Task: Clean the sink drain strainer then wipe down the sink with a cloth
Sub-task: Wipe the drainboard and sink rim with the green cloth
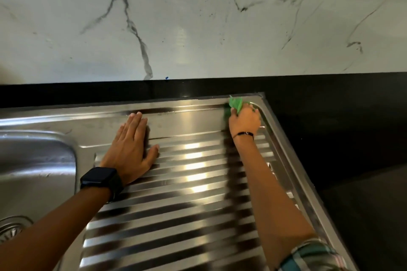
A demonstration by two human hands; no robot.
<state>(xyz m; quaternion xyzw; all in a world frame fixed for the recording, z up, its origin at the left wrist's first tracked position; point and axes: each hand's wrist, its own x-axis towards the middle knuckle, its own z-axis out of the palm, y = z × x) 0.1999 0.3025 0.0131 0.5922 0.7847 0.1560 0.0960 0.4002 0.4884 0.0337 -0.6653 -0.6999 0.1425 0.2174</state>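
Note:
A steel sink unit fills the view, with its ribbed drainboard in the middle and the basin at the left. The round drain strainer shows at the lower left edge, partly hidden by my left forearm. My right hand grips a bunched green cloth and presses it against the drainboard's far right corner. My left hand lies flat on the drainboard's upper left part, fingers straight and together, holding nothing. A dark watch sits on that wrist.
A black countertop surrounds the sink at the back and right. A white marble-patterned wall rises behind it. The sink's raised rim runs along the right side.

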